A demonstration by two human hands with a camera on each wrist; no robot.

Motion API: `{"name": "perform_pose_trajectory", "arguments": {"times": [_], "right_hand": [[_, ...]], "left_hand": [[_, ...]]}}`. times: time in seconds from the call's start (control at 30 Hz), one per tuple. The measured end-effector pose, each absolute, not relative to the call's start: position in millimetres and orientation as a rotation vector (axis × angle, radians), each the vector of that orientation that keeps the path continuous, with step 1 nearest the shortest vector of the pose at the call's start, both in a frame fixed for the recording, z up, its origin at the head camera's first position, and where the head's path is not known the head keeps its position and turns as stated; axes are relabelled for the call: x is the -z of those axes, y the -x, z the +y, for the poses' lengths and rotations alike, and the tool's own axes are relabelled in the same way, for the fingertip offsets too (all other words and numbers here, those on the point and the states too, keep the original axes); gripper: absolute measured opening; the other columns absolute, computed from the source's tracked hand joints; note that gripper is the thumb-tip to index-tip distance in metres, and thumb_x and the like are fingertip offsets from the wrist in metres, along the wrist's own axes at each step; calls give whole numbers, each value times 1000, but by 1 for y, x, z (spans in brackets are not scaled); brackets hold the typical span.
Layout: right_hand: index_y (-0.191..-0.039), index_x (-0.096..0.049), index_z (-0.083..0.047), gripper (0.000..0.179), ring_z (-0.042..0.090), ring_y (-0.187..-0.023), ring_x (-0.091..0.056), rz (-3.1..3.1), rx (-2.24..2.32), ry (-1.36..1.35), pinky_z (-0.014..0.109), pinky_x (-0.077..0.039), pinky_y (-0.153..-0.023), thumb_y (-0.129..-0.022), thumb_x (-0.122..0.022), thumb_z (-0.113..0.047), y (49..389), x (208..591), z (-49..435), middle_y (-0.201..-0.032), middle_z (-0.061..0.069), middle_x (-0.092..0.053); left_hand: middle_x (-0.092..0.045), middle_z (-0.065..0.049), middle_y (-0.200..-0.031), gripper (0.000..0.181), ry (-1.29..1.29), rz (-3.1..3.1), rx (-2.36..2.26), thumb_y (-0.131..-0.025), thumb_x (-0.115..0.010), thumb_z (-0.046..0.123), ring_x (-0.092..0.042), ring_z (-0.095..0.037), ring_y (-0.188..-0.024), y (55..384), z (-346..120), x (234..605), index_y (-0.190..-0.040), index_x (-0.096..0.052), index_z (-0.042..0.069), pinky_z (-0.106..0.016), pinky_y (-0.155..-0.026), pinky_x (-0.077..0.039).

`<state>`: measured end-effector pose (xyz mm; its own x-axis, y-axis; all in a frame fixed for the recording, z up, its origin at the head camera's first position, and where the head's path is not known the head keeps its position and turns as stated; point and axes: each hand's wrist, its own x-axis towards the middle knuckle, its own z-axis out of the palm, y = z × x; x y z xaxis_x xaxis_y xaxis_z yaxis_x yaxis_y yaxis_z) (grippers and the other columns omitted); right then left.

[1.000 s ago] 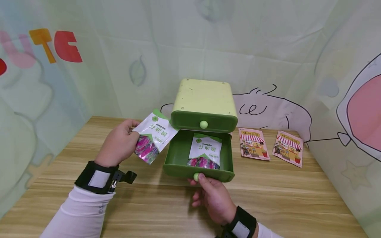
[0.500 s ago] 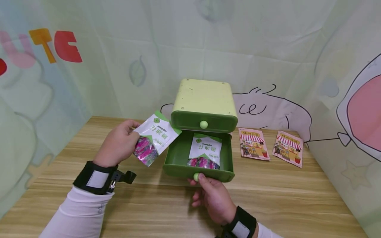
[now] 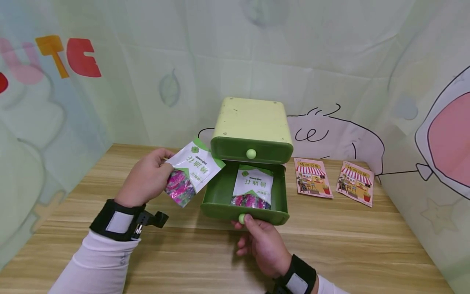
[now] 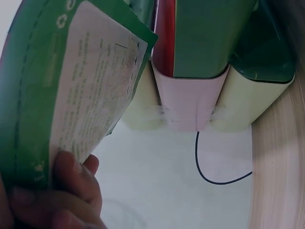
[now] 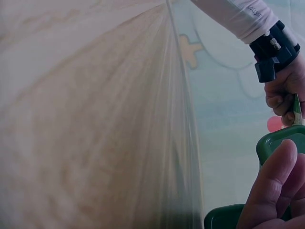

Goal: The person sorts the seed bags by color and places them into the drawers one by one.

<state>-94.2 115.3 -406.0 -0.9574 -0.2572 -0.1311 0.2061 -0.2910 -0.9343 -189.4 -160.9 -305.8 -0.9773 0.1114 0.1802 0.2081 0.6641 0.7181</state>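
Note:
In the head view, my left hand (image 3: 146, 177) pinches a white and green packet (image 3: 198, 165) with pink flowers printed on it. The packet is tilted, and its upper right corner overlaps the left edge of a pulled-out green drawer (image 3: 211, 208). A matching flower packet (image 3: 253, 183) lies inside that drawer. My right hand (image 3: 267, 245) holds the drawer's round light-green knob (image 3: 241, 218) between thumb and fingers. The left wrist view shows the held packet's printed back (image 4: 90, 76) above curled fingers. Above the drawer sits a cream cabinet section (image 3: 253, 120), its green drawer closed.
Two pink packets (image 3: 313, 178) (image 3: 355, 183) with a striped shop awning lie on the wooden table (image 3: 191, 257), right of the cabinet. A printed cloth (image 3: 147, 73) hangs behind and at both sides. A pink cabinet section (image 4: 188, 98) between cream ones appears in the left wrist view.
The packet in my left hand has shifted slightly right and down, its corner reaching a little further over the drawer. My right hand and the drawer have stayed put.

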Motion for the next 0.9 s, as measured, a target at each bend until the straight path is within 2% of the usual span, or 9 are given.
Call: {"name": "perform_pose_trajectory", "arguments": {"times": [0.9], "right_hand": [[-90,-63,-5,35,14,-61,-54,1673,2319,60,29,-53,-56,-96,-52,-37,95,407,114,-115,17,-61]], "left_hand": [[-63,-12,-86,27,356,-2804,1256,-93,-41,15,-55,-21,-61,183,-156,300,-113,-55,4,-32,-46,-46]]}}
